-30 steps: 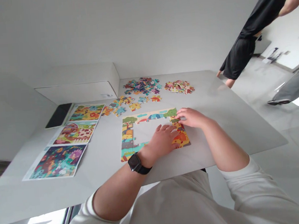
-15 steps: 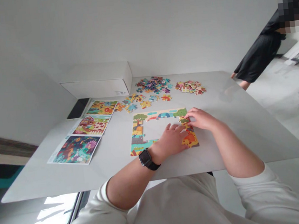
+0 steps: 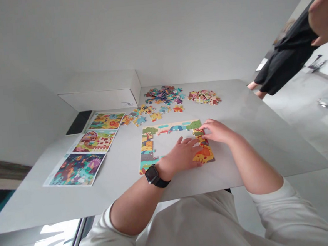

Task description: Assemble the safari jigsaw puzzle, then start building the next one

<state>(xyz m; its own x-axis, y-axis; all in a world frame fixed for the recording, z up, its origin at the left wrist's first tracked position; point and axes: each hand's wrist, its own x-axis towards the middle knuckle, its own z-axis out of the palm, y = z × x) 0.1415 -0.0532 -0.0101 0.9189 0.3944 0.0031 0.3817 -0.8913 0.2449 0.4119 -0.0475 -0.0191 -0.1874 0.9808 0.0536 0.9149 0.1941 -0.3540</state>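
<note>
A puzzle border [image 3: 147,145] of joined pieces with animals, trees and clouds lies on the white table, with bare tabletop inside it. My left hand [image 3: 184,154], wearing a black watch [image 3: 155,176] on its wrist, rests palm down across the lower right of the border, fingers spread. From the right side, my right hand [image 3: 216,130] has its thumb and forefinger on a puzzle piece [image 3: 199,132] just under the tree corner. The other fingers are curled, and part of the border's bottom row is hidden under my left hand.
Behind the border are loose yellow and blue pieces [image 3: 155,117], a dark mixed pile [image 3: 164,95] and a pinkish pile [image 3: 205,97]. At left lie a picture sheet [image 3: 78,168], a black phone [image 3: 79,122] and a white box [image 3: 98,100]. Another person [image 3: 287,61] in black stands beyond the table's right.
The view has shifted slightly, so the table things sit a little further left. Both hands keep almost the same place on the puzzle. More of the other person's arm shows.
</note>
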